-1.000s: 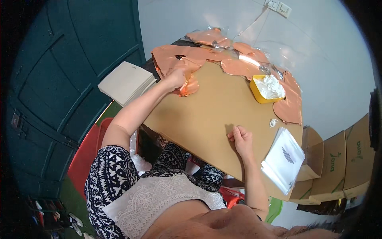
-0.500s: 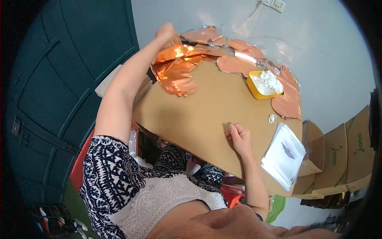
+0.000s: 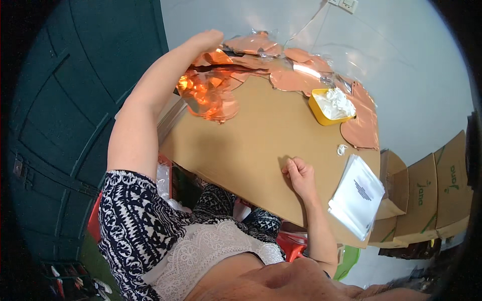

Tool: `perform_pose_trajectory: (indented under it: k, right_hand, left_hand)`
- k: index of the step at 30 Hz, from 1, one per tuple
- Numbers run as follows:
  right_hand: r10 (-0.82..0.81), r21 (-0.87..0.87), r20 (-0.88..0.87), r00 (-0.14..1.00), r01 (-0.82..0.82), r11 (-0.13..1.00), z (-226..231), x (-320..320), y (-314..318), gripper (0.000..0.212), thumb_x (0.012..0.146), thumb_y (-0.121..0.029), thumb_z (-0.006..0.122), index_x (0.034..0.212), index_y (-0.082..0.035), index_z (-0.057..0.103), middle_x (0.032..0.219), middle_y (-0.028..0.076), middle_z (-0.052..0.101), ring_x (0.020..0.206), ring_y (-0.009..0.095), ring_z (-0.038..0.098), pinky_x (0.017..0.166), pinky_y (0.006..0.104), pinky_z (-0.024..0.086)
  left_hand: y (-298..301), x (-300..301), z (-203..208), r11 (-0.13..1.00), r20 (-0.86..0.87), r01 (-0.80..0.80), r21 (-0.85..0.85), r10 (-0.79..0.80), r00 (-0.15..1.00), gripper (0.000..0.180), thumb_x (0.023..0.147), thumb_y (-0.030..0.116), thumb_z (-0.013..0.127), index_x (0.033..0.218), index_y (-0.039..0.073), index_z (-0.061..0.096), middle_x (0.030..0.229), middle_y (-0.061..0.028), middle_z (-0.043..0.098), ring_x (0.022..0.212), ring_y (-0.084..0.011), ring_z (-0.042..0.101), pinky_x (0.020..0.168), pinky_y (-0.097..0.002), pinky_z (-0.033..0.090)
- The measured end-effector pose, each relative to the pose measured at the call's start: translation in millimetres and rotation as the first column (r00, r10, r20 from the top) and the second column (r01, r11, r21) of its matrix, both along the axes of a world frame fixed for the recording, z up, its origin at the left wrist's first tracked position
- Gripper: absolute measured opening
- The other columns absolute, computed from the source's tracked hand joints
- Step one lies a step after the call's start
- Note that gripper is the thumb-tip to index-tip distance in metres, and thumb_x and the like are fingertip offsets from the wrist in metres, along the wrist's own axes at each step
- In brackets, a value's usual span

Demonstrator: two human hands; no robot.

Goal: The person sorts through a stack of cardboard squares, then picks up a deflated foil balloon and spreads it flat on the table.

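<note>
At the table's far left, my left hand (image 3: pixel 207 40) is closed at the upper edge of a shiny copper-coloured foil balloon (image 3: pixel 205 95); its fingertips are partly hidden. The flat foil hangs crinkled below the hand and spreads over the table's left corner. Nearer to me, my right hand (image 3: pixel 299 173) rests in a loose fist on the brown cardboard tabletop (image 3: pixel 246 145), with nothing visible in it. More flat copper foil balloons (image 3: pixel 296 80) lie along the far edge against the wall.
A yellow tub (image 3: pixel 326 114) of white ribbon or string stands back right, with a small white coil (image 3: pixel 342 150) nearby. A stack of printed white sheets (image 3: pixel 359 195) lies at the right edge. Cardboard boxes (image 3: pixel 422 195) stand beyond it; a dark green door (image 3: pixel 75 110) is at left.
My left hand has shifted slightly left, and the foil below it has swung left and crumpled differently. My right fist stays on the table.
</note>
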State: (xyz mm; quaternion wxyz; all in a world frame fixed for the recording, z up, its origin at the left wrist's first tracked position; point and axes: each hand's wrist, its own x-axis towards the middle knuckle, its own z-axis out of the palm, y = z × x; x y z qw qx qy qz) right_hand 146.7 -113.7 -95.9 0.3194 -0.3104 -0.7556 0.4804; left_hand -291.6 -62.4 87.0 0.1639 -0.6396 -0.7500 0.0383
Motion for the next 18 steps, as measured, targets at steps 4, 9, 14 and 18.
perform_pose_trajectory:
  k: [4, 9, 14, 18]
  right_hand:
    - [0.006, -0.017, 0.028, 1.000, -0.005, 1.000, 6.7, -0.3, -2.5, 0.031, 0.093, -0.018, 0.051, 0.069, 0.000, 0.060, 0.062, 0.002, 0.059, 0.056, 0.007, 0.050, 0.053, 0.0227, 0.042]
    - [0.005, -0.021, 0.057, 0.998, -0.004, 1.000, 1.3, 1.2, 0.3, 0.030, 0.093, -0.017, 0.051, 0.070, 0.000, 0.060, 0.064, 0.002, 0.058, 0.057, 0.007, 0.050, 0.054, 0.0227, 0.042]
    - [0.021, 0.003, 0.095, 0.995, -0.022, 1.000, 2.4, 3.8, 1.4, 0.021, 0.091, -0.015, 0.053, 0.079, 0.000, 0.060, 0.070, 0.003, 0.058, 0.063, 0.009, 0.052, 0.058, 0.0233, 0.043]
    - [-0.012, 0.260, 0.053, 0.999, -0.003, 0.966, 31.3, -8.3, -16.2, 0.011, 0.084, -0.008, 0.059, 0.093, -0.002, 0.059, 0.105, 0.014, 0.058, 0.078, 0.017, 0.054, 0.065, 0.0283, 0.045]
  left_hand:
    - [2.1, 31.8, 4.0, 0.999, 0.184, -0.022, 0.035, 0.016, 0.983, 0.020, 0.076, 0.009, 0.058, 0.091, -0.004, 0.063, 0.087, -0.0233, 0.064, 0.087, -0.0371, 0.063, 0.072, -0.0436, 0.050]
    - [-6.0, 65.9, 11.8, 0.990, 0.460, 0.073, 0.124, -0.123, 0.880, 0.019, 0.078, 0.010, 0.054, 0.090, -0.001, 0.063, 0.082, -0.0220, 0.064, 0.080, -0.0372, 0.063, 0.068, -0.0438, 0.048]
    - [-12.8, 77.7, -7.6, 0.831, 0.420, 0.411, 0.375, -0.548, 0.724, 0.018, 0.074, 0.011, 0.055, 0.088, 0.003, 0.064, 0.080, -0.0186, 0.064, 0.074, -0.0363, 0.061, 0.064, -0.0410, 0.048]
    - [-53.4, 130.8, -15.7, 0.932, 0.297, 0.300, 0.203, -0.351, 0.888, 0.019, 0.074, 0.014, 0.056, 0.089, 0.009, 0.066, 0.083, -0.0131, 0.065, 0.077, -0.0307, 0.063, 0.062, -0.0431, 0.049]
